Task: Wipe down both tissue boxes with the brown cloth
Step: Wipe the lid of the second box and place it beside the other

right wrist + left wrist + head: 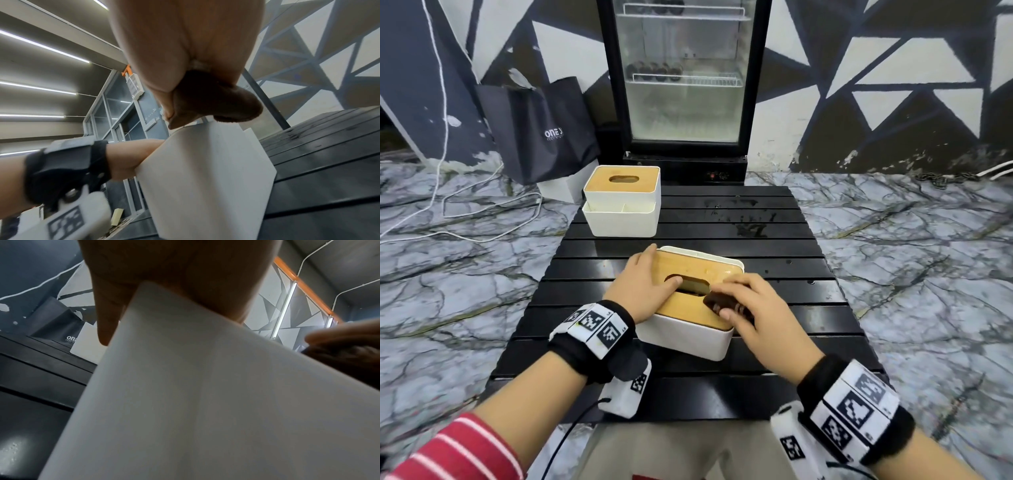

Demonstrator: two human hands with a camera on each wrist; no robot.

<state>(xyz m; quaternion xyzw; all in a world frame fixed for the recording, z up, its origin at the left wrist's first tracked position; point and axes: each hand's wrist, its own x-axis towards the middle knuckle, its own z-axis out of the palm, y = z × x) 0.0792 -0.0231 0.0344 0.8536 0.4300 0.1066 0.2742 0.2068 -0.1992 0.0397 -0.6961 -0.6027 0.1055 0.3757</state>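
Observation:
A white tissue box with a wooden lid [700, 267] sits near me on the black slatted table [774, 240]. My left hand [643, 286] lies flat on the lid's left side, thumb at the slot, fingers along the left edge. My right hand [751, 310] grips the folded brown cloth [726, 303] and presses it on the lid's near right part. The left wrist view shows the box's white wall [205, 394]. In the right wrist view the brown cloth [216, 100] sits bunched under my palm above the box [205, 170]. A second tissue box [624, 202] stands at the table's far left.
A glass-door fridge [685, 82] stands behind the table, a black bag [544, 130] to its left. White cables [482, 212] lie on the marble floor. Wet smears [746, 219] show on the table's far right slats.

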